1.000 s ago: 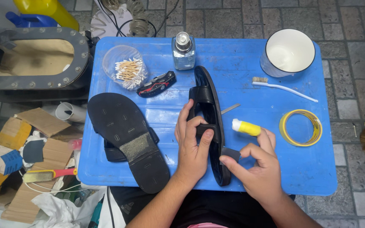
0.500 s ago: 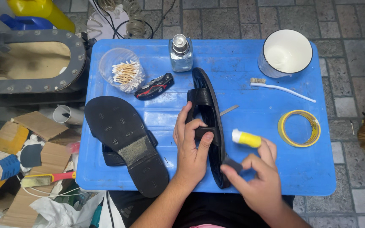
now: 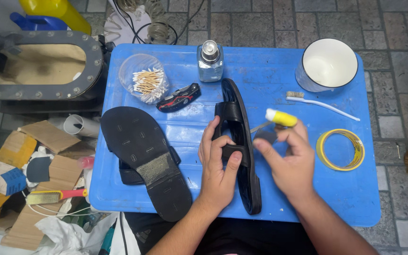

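Note:
A black sandal stands on its edge in the middle of the blue table. My left hand grips it around the strap, thumb on the sole's edge. My right hand hovers just right of the sandal and pinches a small dark grey piece between thumb and fingers. Its fingertips touch a yellow glue tube with a white cap. A thin metal pin lies beside the tube. A second black sandal lies sole up on the table's left part.
On the table are a clear cup of cotton swabs, a glass bottle, a black-and-red folding knife, a white enamel mug, a toothbrush and a yellow tape ring. Cardboard scraps cover the floor at left.
My right hand has risen from the sandal's heel end to the glue tube, carrying the dark piece. The tube has shifted up the table. My left hand keeps its grip.

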